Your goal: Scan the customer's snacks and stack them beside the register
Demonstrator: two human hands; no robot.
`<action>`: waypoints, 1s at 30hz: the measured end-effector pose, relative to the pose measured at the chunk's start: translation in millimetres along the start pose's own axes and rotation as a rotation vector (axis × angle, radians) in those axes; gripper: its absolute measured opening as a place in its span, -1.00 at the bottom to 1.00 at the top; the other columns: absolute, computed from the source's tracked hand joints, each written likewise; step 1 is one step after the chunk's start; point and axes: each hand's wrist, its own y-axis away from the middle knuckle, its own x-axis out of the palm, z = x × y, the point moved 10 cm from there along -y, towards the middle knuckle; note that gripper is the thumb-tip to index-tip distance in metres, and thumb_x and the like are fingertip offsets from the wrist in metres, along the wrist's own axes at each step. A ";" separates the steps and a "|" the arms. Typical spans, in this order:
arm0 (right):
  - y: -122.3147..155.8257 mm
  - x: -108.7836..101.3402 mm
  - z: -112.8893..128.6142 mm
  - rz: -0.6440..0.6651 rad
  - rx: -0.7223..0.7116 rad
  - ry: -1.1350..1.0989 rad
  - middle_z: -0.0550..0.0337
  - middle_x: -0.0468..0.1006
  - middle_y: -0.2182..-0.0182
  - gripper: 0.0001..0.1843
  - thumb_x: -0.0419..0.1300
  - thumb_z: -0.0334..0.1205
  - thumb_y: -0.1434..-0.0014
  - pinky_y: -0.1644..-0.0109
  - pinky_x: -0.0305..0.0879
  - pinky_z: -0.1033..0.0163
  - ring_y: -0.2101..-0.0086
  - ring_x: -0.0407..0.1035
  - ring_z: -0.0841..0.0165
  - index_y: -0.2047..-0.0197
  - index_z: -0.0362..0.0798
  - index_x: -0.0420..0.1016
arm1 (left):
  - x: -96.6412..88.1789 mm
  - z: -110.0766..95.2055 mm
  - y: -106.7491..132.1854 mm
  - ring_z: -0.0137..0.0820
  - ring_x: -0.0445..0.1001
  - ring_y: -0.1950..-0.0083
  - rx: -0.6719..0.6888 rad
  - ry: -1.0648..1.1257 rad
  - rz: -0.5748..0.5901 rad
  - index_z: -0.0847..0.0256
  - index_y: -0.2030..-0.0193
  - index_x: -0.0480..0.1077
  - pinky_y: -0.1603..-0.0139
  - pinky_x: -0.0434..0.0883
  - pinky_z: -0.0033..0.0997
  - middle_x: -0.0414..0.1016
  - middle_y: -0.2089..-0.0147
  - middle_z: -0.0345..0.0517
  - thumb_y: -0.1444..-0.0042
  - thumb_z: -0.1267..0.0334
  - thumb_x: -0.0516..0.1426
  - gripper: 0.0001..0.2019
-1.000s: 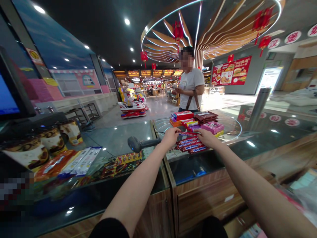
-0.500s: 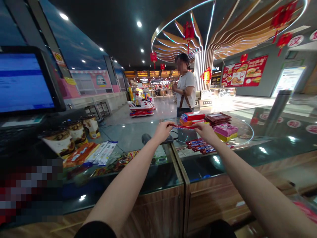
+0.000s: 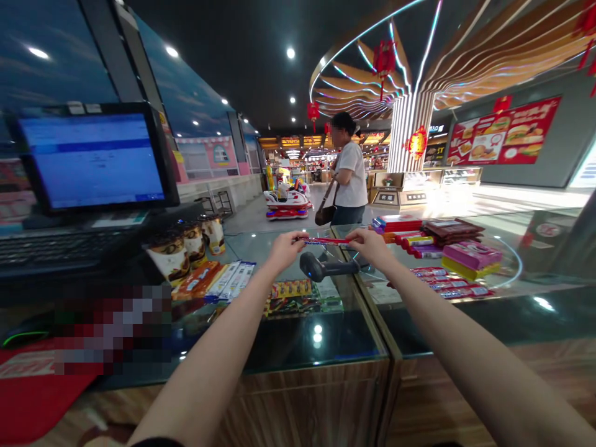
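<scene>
A thin red roll of Mentos candy (image 3: 326, 241) stretches level above the glass counter, held by its two ends. My left hand (image 3: 285, 251) is closed on one end, and my right hand (image 3: 370, 247) pinches the other. Just below it a black barcode scanner (image 3: 321, 267) lies on the glass. Several similar candy rolls (image 3: 459, 285) rest to the right of my right hand. Behind them are a pink and yellow pack (image 3: 471, 257) and dark brown packets (image 3: 454, 230).
To the left stand a monitor (image 3: 100, 161), a keyboard (image 3: 69, 248) and lidded cups (image 3: 193, 242). Orange and white packets (image 3: 223, 279) lie beside the cups. A person in a white shirt (image 3: 351, 177) stands beyond the counter. A wooden-edged seam (image 3: 379, 310) divides the counter.
My view has turned left, bringing more of the monitor and keyboard in. The candy roll has moved left with both hands, over the scanner. The person's shoulder bag now shows.
</scene>
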 end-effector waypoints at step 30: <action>-28.2 156.3 18.1 0.545 -0.025 -0.066 0.21 0.59 0.42 -0.62 0.03 -0.38 -0.15 0.36 0.33 0.35 0.44 0.41 0.42 0.04 -0.06 0.56 | -48.1 119.1 34.8 -0.31 0.54 0.11 -0.209 -0.293 -0.028 0.20 0.05 0.54 -0.01 0.41 -0.32 0.62 0.11 -0.05 -0.12 0.39 0.08 -0.70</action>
